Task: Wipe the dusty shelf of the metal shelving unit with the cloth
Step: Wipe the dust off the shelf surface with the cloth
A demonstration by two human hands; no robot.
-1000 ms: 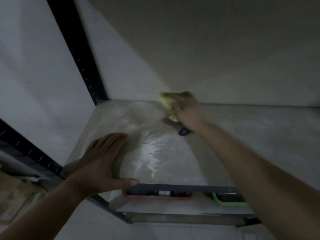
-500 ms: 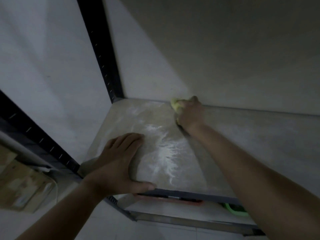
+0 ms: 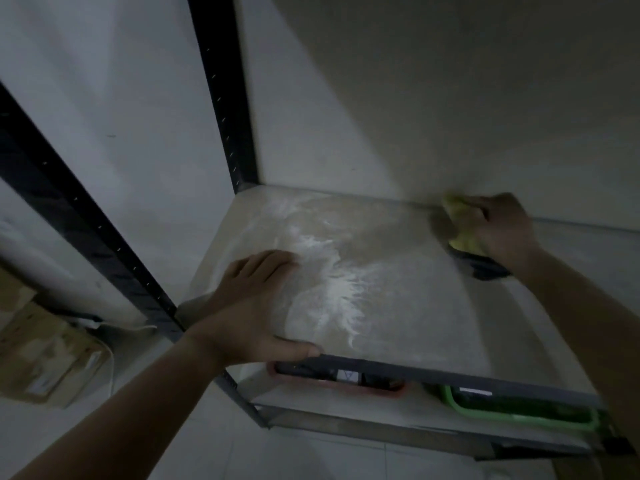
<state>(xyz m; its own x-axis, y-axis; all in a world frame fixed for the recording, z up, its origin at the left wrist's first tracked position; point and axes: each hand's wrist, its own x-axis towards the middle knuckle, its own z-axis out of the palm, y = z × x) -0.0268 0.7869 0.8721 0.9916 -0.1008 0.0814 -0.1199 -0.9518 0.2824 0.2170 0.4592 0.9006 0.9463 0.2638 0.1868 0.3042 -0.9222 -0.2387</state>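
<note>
right grip [image 3: 505,228] clutches cloth [image 3: 460,218] at back edge; left grip [image 3: 256,303] flat on shelf [image 3: 433,327]; risk: strokes hugging wall may skip centre dust [image 3: 332,287]

Open shelf [image 3: 415,306] between left hand [image 3: 252,306] and right hand [image 3: 502,226]; wall [image 3: 415,116] blocks the back.

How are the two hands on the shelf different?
The left hand lies flat with straight fingers and holds nothing; the right hand grips a yellow cloth. The left hand sits at the front edge of the dusty pale shelf, the right hand at the back, by the wall. Both are on the same shelf.
</note>
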